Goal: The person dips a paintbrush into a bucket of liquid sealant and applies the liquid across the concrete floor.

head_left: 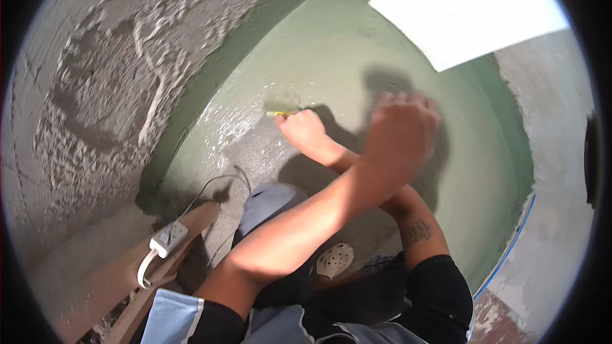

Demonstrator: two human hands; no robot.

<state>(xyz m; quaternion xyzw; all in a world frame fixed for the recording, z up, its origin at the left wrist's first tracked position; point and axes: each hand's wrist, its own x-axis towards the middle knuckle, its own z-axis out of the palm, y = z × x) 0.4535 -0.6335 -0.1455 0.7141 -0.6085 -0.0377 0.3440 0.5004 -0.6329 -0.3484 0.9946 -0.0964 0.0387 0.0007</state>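
Observation:
My right hand [303, 129] is closed round a brush [281, 102] with a yellow part by my fingers. Its head is blurred and lies against the wet, pale green coated floor [331, 38], near where the coating meets bare grey floor [261, 146]. My left forearm crosses over my right one. Beyond the crossing, my left hand [405, 124] is raised above the coated floor, its fingers curled in and smeared by motion; anything inside them is hidden.
Rough grey plaster wall [108, 70] rises at the left. A white power strip [168, 239] with a cable sits on wooden boards [108, 280] at lower left. A large white panel [472, 9] stands at upper right. A blue line [510, 251] runs along the right edge. My pale clog [335, 260] is below.

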